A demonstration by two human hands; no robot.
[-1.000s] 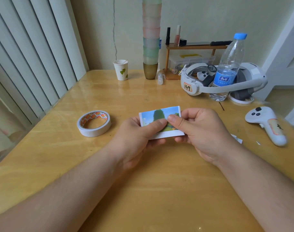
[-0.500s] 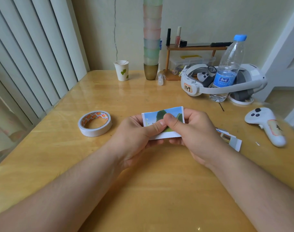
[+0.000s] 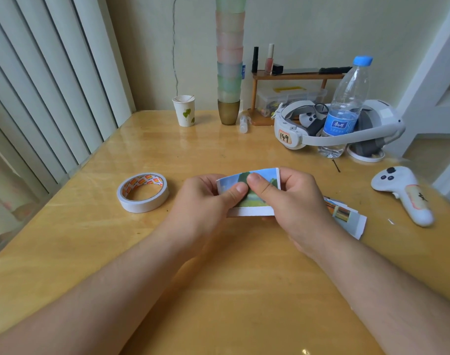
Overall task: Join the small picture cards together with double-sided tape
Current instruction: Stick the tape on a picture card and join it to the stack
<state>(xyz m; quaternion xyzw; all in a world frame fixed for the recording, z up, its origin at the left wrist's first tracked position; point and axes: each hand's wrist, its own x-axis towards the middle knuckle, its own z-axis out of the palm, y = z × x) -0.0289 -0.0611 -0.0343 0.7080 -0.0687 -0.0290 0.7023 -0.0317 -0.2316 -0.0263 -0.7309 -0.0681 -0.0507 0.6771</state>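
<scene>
Both hands are meeting over the middle of the wooden table (image 3: pixel 90 252), holding one small picture card (image 3: pixel 254 187) between them, printed side up: blue sky, a dark green tree, a green field, a white border along the near edge. The left hand (image 3: pixel 206 203) is pinching the card's left part, thumb lying across the picture, the other fingers curled underneath. The right hand (image 3: pixel 293 201) is pinching the right part the same way, thumb pressing on the tree, fingers wrapping behind the far edge. The two thumb tips are touching. The card is bowing slightly upward along its top edge; I cannot tell whether a second card is lying beneath it. Another picture card (image 3: pixel 347 217) is lying flat on the table just beside the right wrist, partly hidden by it. The roll of double-sided tape (image 3: pixel 142 192) is sitting flat on the table to the left of the hands, apart from them. A white controller (image 3: pixel 403 194) is resting at far right, a water bottle (image 3: pixel 347 108) standing behind.
</scene>
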